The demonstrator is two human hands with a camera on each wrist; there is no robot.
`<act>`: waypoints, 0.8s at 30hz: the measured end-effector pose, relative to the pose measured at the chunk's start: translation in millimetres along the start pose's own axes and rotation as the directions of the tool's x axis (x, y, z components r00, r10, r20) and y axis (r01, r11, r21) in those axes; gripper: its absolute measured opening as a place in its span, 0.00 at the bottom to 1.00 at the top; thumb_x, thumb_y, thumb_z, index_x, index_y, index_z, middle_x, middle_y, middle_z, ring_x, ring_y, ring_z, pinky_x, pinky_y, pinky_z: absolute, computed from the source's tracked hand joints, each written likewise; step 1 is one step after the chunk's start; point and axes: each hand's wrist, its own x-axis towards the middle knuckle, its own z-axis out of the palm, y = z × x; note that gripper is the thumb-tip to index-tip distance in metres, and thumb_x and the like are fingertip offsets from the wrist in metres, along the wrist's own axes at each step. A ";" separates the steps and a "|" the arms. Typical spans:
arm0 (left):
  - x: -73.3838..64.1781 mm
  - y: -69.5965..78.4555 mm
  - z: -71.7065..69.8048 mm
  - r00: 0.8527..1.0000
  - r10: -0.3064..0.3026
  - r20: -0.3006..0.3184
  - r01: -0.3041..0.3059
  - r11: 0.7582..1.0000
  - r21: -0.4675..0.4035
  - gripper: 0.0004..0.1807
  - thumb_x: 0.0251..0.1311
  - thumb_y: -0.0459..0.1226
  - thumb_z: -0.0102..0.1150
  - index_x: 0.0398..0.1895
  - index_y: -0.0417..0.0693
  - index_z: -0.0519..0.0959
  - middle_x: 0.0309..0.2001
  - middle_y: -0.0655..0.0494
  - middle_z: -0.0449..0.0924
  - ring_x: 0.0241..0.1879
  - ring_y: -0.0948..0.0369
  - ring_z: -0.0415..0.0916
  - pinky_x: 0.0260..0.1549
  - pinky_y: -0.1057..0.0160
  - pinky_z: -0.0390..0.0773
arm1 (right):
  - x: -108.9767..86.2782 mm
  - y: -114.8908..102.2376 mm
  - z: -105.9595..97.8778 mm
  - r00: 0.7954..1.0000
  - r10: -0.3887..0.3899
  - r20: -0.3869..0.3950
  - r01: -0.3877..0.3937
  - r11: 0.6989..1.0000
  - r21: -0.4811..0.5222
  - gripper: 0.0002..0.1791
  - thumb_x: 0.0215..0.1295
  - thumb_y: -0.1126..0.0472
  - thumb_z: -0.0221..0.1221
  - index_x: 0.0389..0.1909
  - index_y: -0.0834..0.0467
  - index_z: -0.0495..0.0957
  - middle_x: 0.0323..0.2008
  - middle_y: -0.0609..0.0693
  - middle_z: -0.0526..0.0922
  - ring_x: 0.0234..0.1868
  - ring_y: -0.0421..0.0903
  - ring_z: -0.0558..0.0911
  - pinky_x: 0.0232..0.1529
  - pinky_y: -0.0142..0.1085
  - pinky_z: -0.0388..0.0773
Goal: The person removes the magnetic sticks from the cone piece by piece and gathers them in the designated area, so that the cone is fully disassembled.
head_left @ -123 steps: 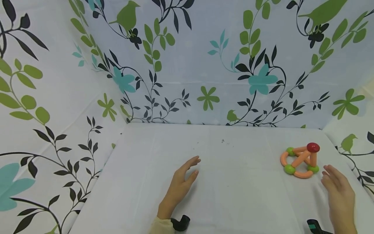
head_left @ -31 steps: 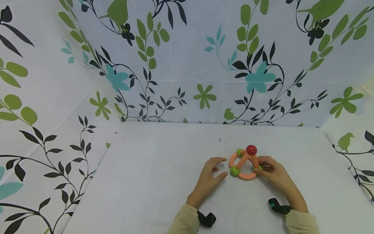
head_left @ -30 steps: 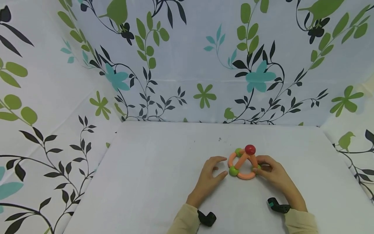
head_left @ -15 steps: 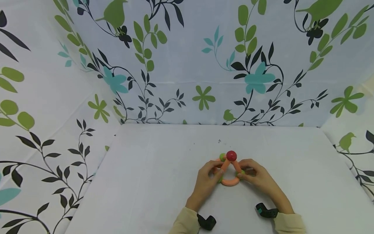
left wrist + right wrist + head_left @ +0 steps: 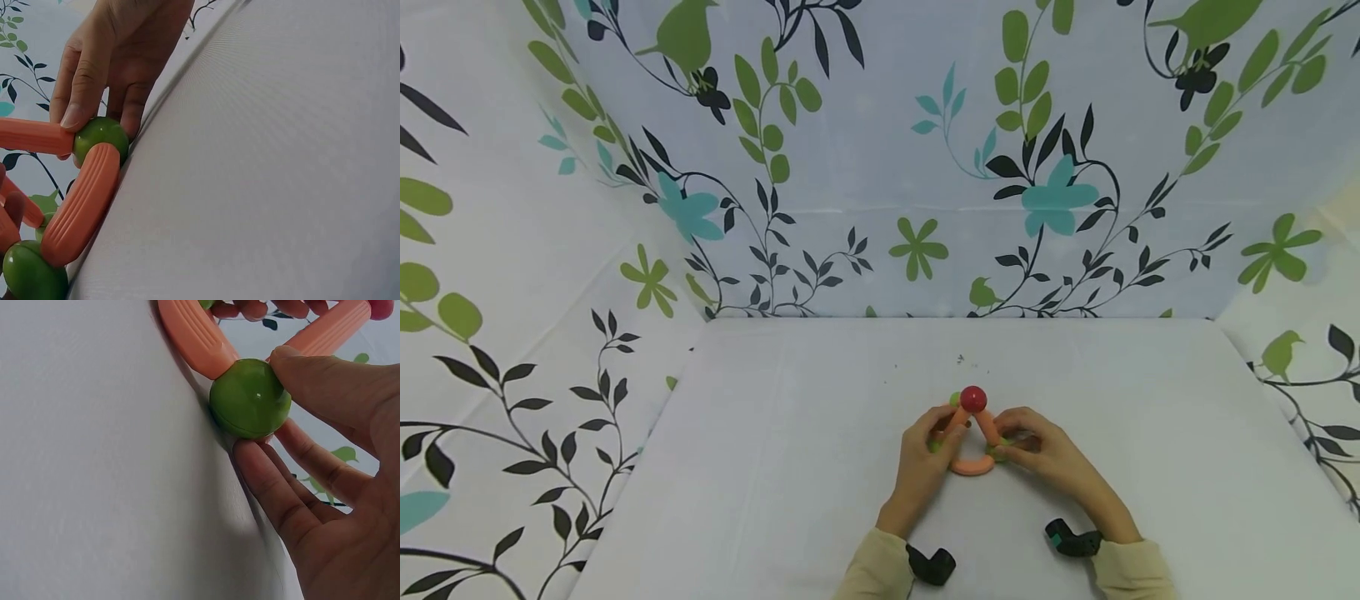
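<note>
A pyramid-shaped construction toy (image 5: 972, 467) stands on the white table between both hands in the head view. Ribbed orange rods, some straight and some curved, join its green balls, and a red ball (image 5: 973, 399) tops it. My left hand (image 5: 917, 467) grips the toy's left side, covering part of a green ball and a rod. From the right, my right hand (image 5: 1047, 454) pinches another green ball (image 5: 250, 400) between thumb and fingers, close over the tabletop. In the left wrist view, a curved orange rod (image 5: 84, 203) links two green balls.
The white tabletop (image 5: 775, 467) spreads around the hands. Behind it and at both sides hangs a cloth (image 5: 850, 125) printed with leaves, birds and flowers. A black wrist device (image 5: 931, 567) sits on the left wrist, another black device (image 5: 1072, 540) on the right.
From the table's right side, the toy has come left to the middle with the right hand holding it. The left hand, apart from it one second ago, now grips it too.
</note>
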 end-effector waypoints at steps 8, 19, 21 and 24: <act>3.0 1.0 2.7 0.999 0.005 -0.043 -0.005 1.000 -0.019 0.11 0.73 0.41 0.63 0.54 0.52 0.83 0.46 0.55 0.88 0.44 0.65 0.79 0.44 0.69 0.79 | 0.8 -5.0 -4.9 0.999 -0.035 0.020 0.036 0.998 -0.042 0.15 0.69 0.63 0.67 0.54 0.48 0.82 0.55 0.48 0.84 0.52 0.36 0.83 0.52 0.33 0.84; 3.9 1.1 1.4 0.999 -0.009 -0.051 0.006 0.999 -0.049 0.15 0.73 0.42 0.62 0.59 0.54 0.80 0.50 0.55 0.88 0.51 0.63 0.83 0.50 0.66 0.82 | 6.7 -32.4 -11.6 0.997 -0.054 -0.052 0.050 0.995 -0.082 0.13 0.74 0.59 0.63 0.56 0.49 0.81 0.52 0.46 0.86 0.53 0.36 0.83 0.55 0.31 0.82; 3.1 0.6 1.4 0.999 -0.001 -0.049 -0.002 0.999 -0.054 0.15 0.73 0.41 0.62 0.61 0.54 0.79 0.51 0.54 0.87 0.51 0.63 0.83 0.51 0.66 0.82 | 7.2 -36.9 -11.2 0.996 -0.061 -0.069 0.055 0.995 -0.083 0.14 0.74 0.60 0.63 0.57 0.50 0.81 0.53 0.48 0.86 0.53 0.38 0.83 0.55 0.31 0.82; 1.4 0.5 1.1 0.999 0.007 -0.050 -0.010 0.998 -0.069 0.17 0.74 0.40 0.62 0.62 0.54 0.79 0.51 0.53 0.87 0.51 0.63 0.83 0.51 0.65 0.83 | 9.0 -42.7 -10.4 0.994 -0.064 -0.092 0.055 0.994 -0.091 0.15 0.74 0.61 0.63 0.58 0.50 0.81 0.54 0.49 0.86 0.53 0.40 0.83 0.56 0.33 0.83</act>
